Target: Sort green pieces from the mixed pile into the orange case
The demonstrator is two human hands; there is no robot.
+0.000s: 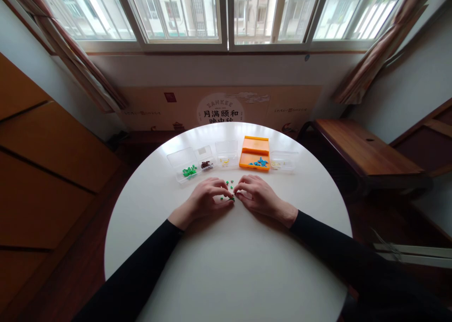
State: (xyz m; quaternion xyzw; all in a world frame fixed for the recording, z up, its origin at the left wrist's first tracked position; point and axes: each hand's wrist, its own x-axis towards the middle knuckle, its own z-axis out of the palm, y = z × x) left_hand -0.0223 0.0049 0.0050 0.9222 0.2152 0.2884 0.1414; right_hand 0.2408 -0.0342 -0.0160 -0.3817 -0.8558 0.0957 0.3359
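Observation:
My left hand [208, 195] rests on the table with thumb and index finger closed around a small green building block [231, 199]. Facing it, my right hand [259, 197] has its thumb and fingertips drawn together close to the same block. A tiny dark bit shows at the right fingertips, but what they hold is too small to make out. Between and just beyond the hands lie a few loose blocks [227, 182], green and brownish. Another green block [221, 198] sits under the arch of my left hand.
Beyond my hands stand open clear boxes with green pieces [189, 171], dark brown pieces [205, 164] and yellow pieces [225, 162]. An orange box [254, 145] holds blue pieces [260, 162]; a clear box [287, 155] with pale pieces is rightmost. The white round table [226, 265] ends near the wall.

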